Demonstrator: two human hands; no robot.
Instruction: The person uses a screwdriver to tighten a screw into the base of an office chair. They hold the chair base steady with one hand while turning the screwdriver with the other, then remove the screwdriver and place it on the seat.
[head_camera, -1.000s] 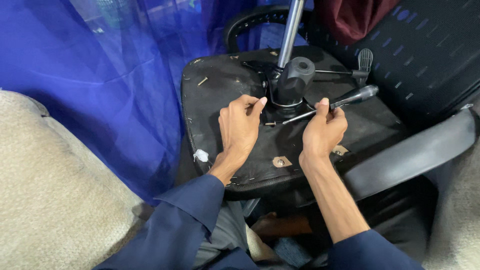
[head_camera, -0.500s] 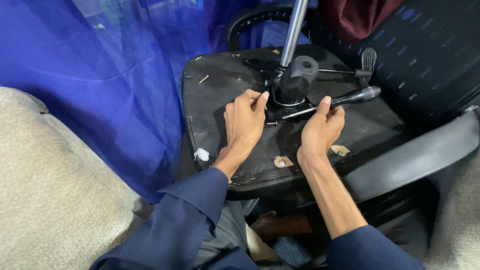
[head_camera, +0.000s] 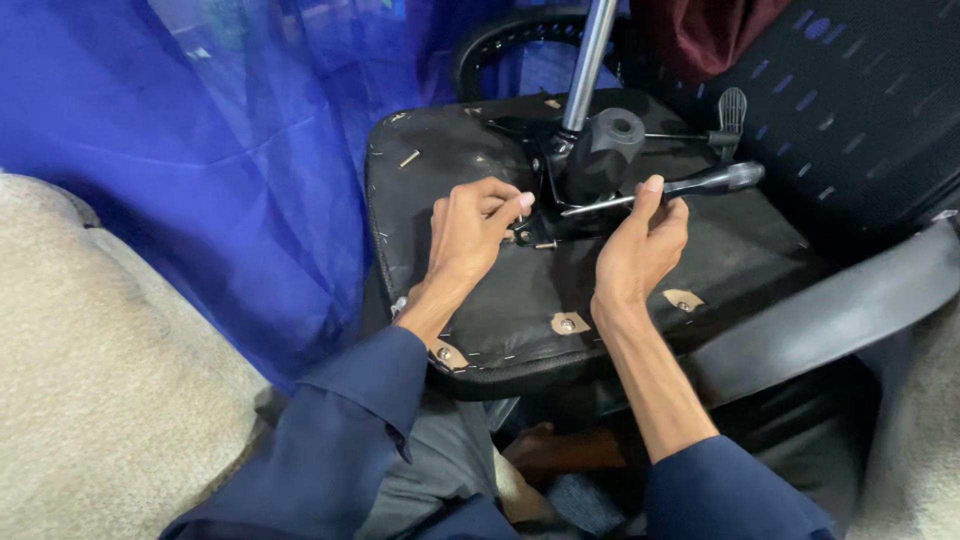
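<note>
Underneath, both hands (head_camera: 560, 235) pinch the black metal mechanism (head_camera: 590, 165) on the scuffed seat base (head_camera: 470, 300).

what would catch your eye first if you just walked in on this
An office chair seat lies upside down at centre, its black underside up, with a metal gas-lift column rising from the black mechanism. The left hand and right hand work at that mechanism's bolts, the right by a lever. Blue netting hangs at left.

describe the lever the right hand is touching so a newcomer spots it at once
Find the upturned black chair seat and the metal mechanism at its centre. The lever sticks out rightward from it, above the right hand: a thin metal rod ending in a long rounded handle, unlike the flat paddle lever behind.
</note>
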